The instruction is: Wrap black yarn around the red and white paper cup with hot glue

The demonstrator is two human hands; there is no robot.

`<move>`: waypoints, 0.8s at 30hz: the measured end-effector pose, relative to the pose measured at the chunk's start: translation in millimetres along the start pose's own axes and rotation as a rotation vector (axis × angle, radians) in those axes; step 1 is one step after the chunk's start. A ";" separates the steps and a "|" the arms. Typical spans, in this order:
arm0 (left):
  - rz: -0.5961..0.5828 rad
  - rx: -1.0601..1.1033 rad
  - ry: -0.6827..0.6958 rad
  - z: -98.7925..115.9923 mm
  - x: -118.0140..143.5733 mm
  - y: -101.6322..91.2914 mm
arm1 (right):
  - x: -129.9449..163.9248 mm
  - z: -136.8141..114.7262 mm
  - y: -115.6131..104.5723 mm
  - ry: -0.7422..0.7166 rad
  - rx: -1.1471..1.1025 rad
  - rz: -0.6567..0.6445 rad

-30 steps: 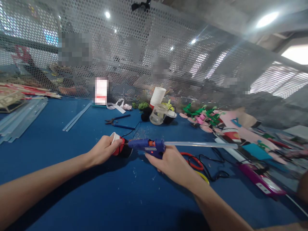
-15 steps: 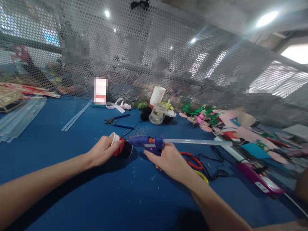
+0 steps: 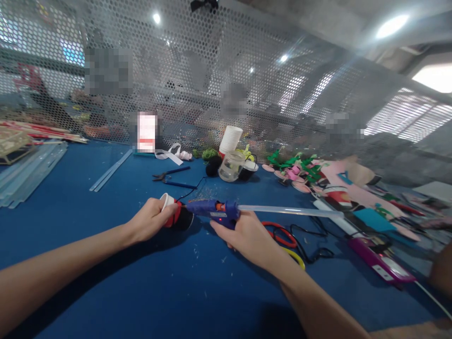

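My left hand (image 3: 150, 219) grips a small paper cup (image 3: 173, 214) lying on its side on the blue table (image 3: 106, 221); the cup is white, with a red band and a black end. My right hand (image 3: 247, 235) holds a blue glue gun (image 3: 213, 211), its nozzle pointing left and touching the cup's black end. A long clear glue stick (image 3: 289, 211) juts from the back of the gun toward the right. A small red light glows on the gun's body.
Blue-handled pliers (image 3: 171, 178), a clear jar (image 3: 231, 167), a stack of white cups (image 3: 231, 140) and black and green pompoms lie behind. Red and yellow rings (image 3: 282, 235), black cables, a purple tool (image 3: 379, 263) and felt craft pieces (image 3: 328, 181) are at right. Clear strips (image 3: 31, 172) lie left. A perforated screen (image 3: 212, 70) backs the table.
Both hands, the cup and the glue gun have shifted slightly left and away from me; the grips are unchanged.
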State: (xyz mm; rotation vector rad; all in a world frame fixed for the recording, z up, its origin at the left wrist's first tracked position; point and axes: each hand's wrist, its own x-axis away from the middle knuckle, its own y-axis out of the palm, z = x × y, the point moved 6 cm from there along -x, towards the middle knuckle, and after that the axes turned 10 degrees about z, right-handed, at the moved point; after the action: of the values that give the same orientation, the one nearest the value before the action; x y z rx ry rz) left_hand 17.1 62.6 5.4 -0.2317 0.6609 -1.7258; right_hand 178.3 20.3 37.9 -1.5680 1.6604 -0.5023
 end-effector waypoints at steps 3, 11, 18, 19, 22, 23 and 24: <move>0.009 0.035 -0.041 -1.8 -1.2 0.3 | 2.4 0.0 0.7 -0.014 0.015 -0.006; 0.094 0.139 -0.181 -10.4 -4.3 -0.8 | 6.7 2.0 4.6 -0.095 0.124 0.015; 0.119 0.234 -0.261 -16.5 -5.4 0.3 | 12.0 -14.3 5.4 -0.319 0.185 0.090; 0.120 0.243 -0.263 -16.8 -5.6 0.5 | 12.6 -15.2 5.2 -0.332 0.187 0.101; 0.124 0.270 -0.266 -16.7 -6.0 1.2 | 13.5 -14.9 5.5 -0.340 0.194 0.109; 0.127 0.276 -0.269 -16.6 -6.0 1.2 | 13.6 -14.4 5.8 -0.340 0.200 0.106; 0.131 0.278 -0.273 -16.6 -5.9 1.0 | 13.7 -14.1 6.3 -0.339 0.203 0.100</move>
State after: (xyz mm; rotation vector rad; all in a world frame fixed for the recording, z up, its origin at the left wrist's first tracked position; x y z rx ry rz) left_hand 11.5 73.2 -7.6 -0.2186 0.2278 -1.6020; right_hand 164.5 4.9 38.3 -1.3309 1.3758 -0.3207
